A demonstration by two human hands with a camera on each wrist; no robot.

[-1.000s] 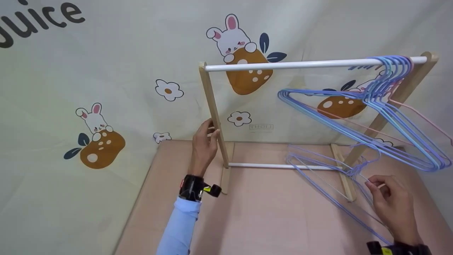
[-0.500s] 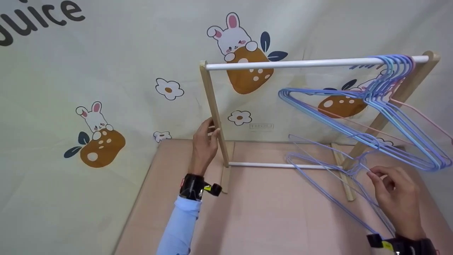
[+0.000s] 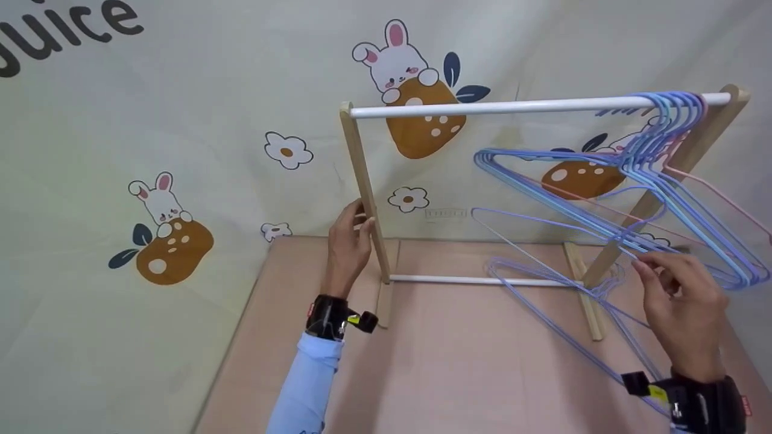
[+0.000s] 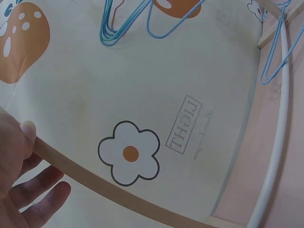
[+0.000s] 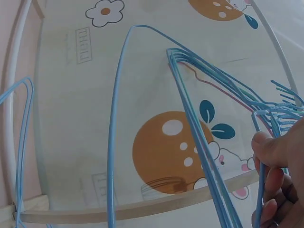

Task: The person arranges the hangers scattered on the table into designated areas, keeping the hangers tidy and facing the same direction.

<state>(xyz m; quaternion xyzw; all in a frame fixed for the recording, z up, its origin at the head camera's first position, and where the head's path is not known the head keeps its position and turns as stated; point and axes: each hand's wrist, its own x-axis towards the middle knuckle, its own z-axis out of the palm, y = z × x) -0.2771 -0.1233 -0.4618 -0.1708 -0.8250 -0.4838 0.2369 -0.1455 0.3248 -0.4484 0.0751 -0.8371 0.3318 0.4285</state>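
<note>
My left hand [image 3: 350,241] grips the left wooden post [image 3: 360,163] of a small clothes rack. In the left wrist view its thumb [image 4: 28,132] lies on one side of that post and the fingers on the other. Thumb and fingers of my right hand [image 3: 684,307] pinch a blue-purple clothes hanger [image 3: 473,211] by the wire near its neck. It is raised below a bunch of blue hangers [image 3: 630,160], its hook upward and apart from the rod. That bunch and a pink hanger [image 3: 715,191] hang at the right end of the white top rod [image 3: 482,110].
More blue-purple hangers [image 3: 494,265] lie low at the right, across the rack's white bottom rod [image 3: 434,279] and wooden foot [image 3: 594,325]. The rack stands on a pink surface [image 3: 458,361] before a cream printed backdrop [image 3: 199,108].
My right hand has lifted the pinched hanger up from the lying ones, bringing its hook in front of the hanging bunch. My left hand has stayed on the post.
</note>
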